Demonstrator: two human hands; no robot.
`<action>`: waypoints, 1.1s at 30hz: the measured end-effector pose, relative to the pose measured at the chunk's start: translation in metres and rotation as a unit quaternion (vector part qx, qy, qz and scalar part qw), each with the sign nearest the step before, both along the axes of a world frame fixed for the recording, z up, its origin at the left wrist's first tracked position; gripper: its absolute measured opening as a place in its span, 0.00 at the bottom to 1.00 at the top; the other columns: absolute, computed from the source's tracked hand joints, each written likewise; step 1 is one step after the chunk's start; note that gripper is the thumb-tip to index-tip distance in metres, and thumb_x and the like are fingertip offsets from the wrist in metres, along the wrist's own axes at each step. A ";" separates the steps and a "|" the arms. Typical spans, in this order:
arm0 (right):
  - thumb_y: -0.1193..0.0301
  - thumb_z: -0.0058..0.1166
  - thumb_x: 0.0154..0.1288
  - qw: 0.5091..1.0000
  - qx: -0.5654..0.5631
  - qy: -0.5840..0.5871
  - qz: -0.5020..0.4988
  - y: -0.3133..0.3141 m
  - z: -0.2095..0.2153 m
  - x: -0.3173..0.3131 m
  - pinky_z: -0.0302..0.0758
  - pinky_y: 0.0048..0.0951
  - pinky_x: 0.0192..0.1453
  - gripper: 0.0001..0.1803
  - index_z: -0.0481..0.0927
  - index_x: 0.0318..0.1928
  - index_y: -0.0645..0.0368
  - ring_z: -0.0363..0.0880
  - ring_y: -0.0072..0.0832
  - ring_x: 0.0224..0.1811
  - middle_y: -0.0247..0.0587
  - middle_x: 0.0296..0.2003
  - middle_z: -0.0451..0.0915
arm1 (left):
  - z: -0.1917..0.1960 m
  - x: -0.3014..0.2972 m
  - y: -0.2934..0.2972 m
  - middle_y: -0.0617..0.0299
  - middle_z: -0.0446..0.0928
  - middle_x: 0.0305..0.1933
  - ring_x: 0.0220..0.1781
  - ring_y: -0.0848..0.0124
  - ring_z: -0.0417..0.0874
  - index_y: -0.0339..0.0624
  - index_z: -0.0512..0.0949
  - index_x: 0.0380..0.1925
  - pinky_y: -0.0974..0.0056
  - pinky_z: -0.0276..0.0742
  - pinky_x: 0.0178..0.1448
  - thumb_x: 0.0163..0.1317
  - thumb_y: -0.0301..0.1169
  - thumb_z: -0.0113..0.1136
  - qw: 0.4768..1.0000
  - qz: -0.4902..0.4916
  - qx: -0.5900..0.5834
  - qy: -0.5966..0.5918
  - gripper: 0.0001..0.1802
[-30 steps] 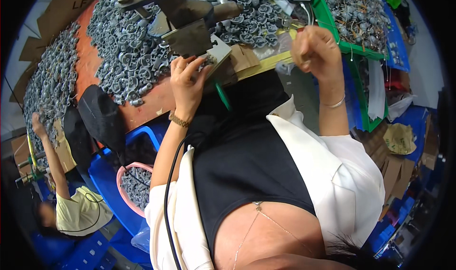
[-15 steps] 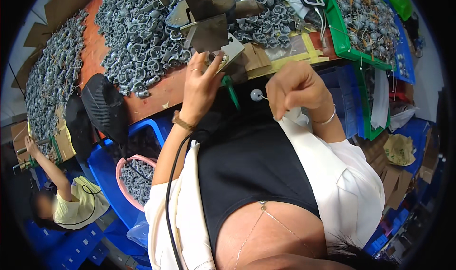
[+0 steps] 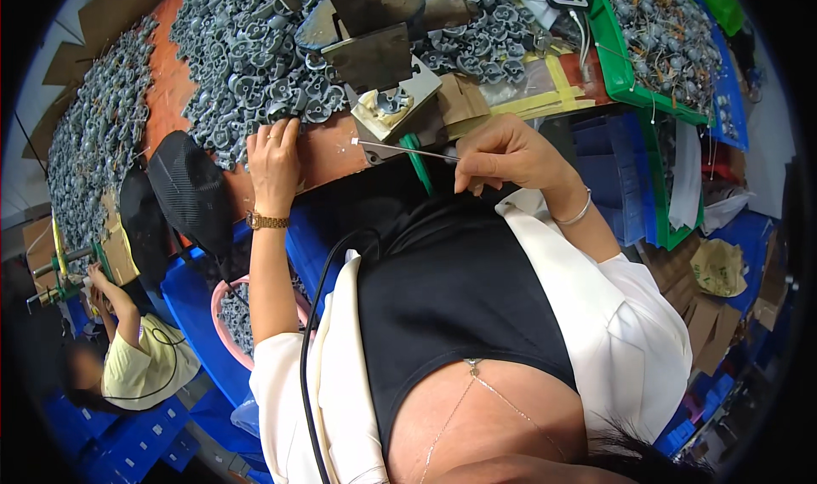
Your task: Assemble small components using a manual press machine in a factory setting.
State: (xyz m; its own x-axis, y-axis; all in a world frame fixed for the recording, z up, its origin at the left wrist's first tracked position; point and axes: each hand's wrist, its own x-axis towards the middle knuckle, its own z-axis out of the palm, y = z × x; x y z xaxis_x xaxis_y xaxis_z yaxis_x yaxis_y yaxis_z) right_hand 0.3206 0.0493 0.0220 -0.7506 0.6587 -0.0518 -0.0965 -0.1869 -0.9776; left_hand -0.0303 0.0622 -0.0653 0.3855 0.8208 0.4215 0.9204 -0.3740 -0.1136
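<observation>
— Right hand (image 3: 502, 156) had its fingers pinched together on a thin grey metal pin (image 3: 407, 150), held level just in front of the small square press fixture (image 3: 393, 108), didn't it?

— It did. The pin's white tip pointed left, close under the fixture's front edge, where one round grey metal casting (image 3: 393, 103) sat in the nest.

— And the left hand (image 3: 274, 154)?

— It lay on the orange worktable (image 3: 174, 84) with fingers curled loosely, fingertips at the edge of the heap of round grey castings (image 3: 255, 50). Whether it gripped one, I couldn't tell.

— So which step was it?

— By my reading, she was between loading and pressing: a part seated, the pin ready to go in. The next move would have called for a steady aim of the pin's tip at the seated casting, and the left hand drawing a fresh piece from the heap.
</observation>
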 end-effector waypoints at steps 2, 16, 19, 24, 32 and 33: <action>0.69 0.53 0.67 0.998 -0.020 -0.060 -0.019 0.000 -0.002 0.002 0.64 0.13 0.21 0.11 0.84 0.36 0.63 0.71 0.12 0.19 0.31 0.22 0.79 | 0.000 0.000 -0.002 0.60 0.77 0.45 0.44 0.62 0.76 0.43 0.78 0.46 0.59 0.69 0.49 0.55 0.22 0.57 1.000 -0.004 -0.010 -0.017 0.17; 0.65 0.55 0.66 0.988 -0.023 -0.065 -0.138 0.003 -0.030 -0.054 0.65 0.13 0.20 0.13 0.80 0.28 0.61 0.74 0.12 0.21 0.32 0.24 0.80 | 0.027 0.101 -0.020 0.59 0.76 0.44 0.49 0.66 0.77 0.41 0.64 0.60 0.60 0.74 0.58 0.72 0.34 0.44 0.223 -0.123 -0.296 -0.921 0.19; 0.65 0.55 0.66 0.988 -0.035 -0.058 -0.141 0.003 -0.031 -0.054 0.65 0.13 0.20 0.14 0.79 0.27 0.61 0.75 0.12 0.21 0.32 0.24 0.80 | 0.036 0.109 -0.022 0.58 0.76 0.45 0.51 0.65 0.77 0.40 0.63 0.61 0.58 0.73 0.61 0.71 0.33 0.44 0.246 -0.123 -0.293 -0.916 0.20; 0.65 0.55 0.66 0.986 -0.052 -0.059 -0.148 0.002 -0.027 -0.055 0.65 0.13 0.20 0.14 0.80 0.27 0.61 0.75 0.12 0.20 0.32 0.23 0.80 | 0.039 0.113 -0.024 0.56 0.75 0.50 0.55 0.63 0.76 0.39 0.62 0.62 0.57 0.71 0.62 0.71 0.32 0.44 0.328 -0.146 -0.297 -0.885 0.21; 0.64 0.54 0.66 0.985 -0.009 -0.050 -0.167 -0.002 -0.029 -0.066 0.65 0.13 0.19 0.12 0.82 0.31 0.59 0.71 0.12 0.17 0.31 0.20 0.78 | 0.042 0.131 -0.042 0.50 0.71 0.58 0.59 0.63 0.73 0.34 0.67 0.57 0.62 0.68 0.62 0.70 0.29 0.47 0.399 -0.194 -0.311 -0.841 0.18; 0.64 0.54 0.66 0.985 -0.009 -0.051 -0.167 -0.001 -0.027 -0.065 0.65 0.13 0.19 0.12 0.82 0.31 0.59 0.71 0.12 0.17 0.31 0.20 0.78 | 0.045 0.129 -0.041 0.50 0.71 0.59 0.60 0.63 0.73 0.33 0.69 0.56 0.61 0.68 0.62 0.69 0.28 0.47 0.494 -0.214 -0.294 -0.790 0.17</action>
